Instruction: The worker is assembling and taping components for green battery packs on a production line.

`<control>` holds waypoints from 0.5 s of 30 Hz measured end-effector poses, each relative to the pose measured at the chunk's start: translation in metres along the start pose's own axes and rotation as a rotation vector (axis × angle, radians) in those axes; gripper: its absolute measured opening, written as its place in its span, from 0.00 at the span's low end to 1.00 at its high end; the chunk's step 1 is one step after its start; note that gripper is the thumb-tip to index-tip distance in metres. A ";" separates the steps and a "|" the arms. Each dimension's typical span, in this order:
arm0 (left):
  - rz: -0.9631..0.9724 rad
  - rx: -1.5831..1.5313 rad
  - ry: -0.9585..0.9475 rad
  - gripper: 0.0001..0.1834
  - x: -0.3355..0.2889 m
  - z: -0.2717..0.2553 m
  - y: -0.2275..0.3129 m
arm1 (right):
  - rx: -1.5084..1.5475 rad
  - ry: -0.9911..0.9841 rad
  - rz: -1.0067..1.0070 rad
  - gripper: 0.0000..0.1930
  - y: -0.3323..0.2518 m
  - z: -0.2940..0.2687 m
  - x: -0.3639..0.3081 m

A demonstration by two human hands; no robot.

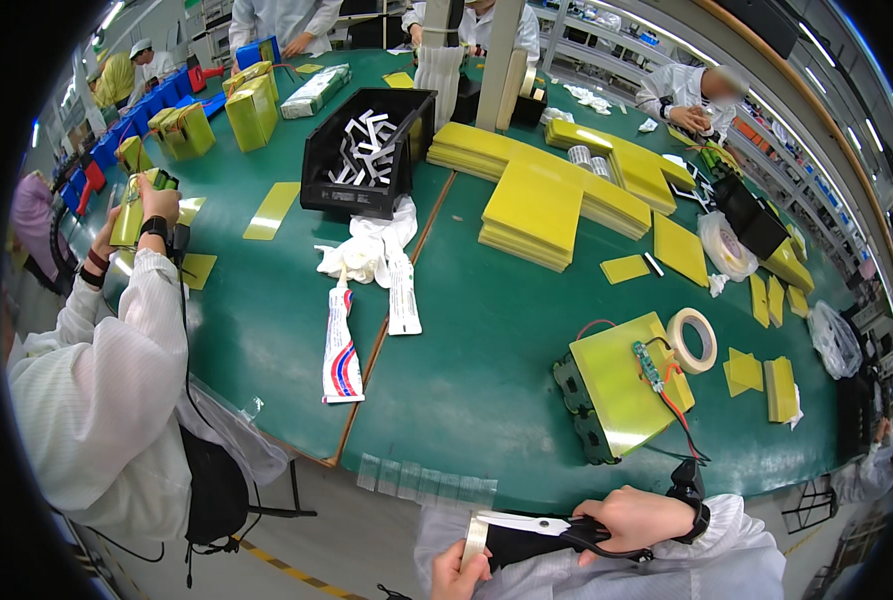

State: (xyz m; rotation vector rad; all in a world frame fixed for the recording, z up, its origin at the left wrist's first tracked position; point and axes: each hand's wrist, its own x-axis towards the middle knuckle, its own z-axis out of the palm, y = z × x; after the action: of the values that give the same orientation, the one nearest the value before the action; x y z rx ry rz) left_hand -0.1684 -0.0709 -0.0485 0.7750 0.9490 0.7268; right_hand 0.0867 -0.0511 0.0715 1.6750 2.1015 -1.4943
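At the table's near edge, my right hand grips a pair of scissors by the black handles, blades pointing left. My left hand pinches a short pale strip upright, and the blade tips meet its upper part. I cannot tell whether the blades have cut into it. Beyond my right hand rests a battery pack with a yellow board on top, a small green circuit board and red and black wires. Several clear tape pieces hang along the table edge.
A masking tape roll lies beside the battery pack. Farther off are stacked yellow boards, a black bin of white pieces, a glue tube and a white cloth. At left, a co-worker's hands hold another yellow pack.
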 end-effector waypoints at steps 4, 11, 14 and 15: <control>-0.008 0.003 -0.002 0.06 0.001 -0.001 -0.003 | -0.023 0.004 -0.011 0.32 0.005 -0.001 0.001; -0.009 0.005 -0.007 0.06 0.001 0.001 -0.003 | -0.023 0.017 -0.016 0.32 0.007 0.000 -0.001; -0.007 0.003 -0.001 0.06 0.002 0.001 -0.003 | -0.009 0.022 -0.005 0.31 0.003 -0.003 -0.002; -0.009 0.005 0.001 0.06 0.001 0.001 -0.003 | -0.010 0.035 -0.004 0.29 0.002 -0.005 -0.002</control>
State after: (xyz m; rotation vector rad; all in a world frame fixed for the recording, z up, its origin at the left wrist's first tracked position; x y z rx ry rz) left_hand -0.1668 -0.0722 -0.0510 0.7746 0.9544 0.7175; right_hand 0.0916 -0.0495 0.0734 1.7061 2.1274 -1.4635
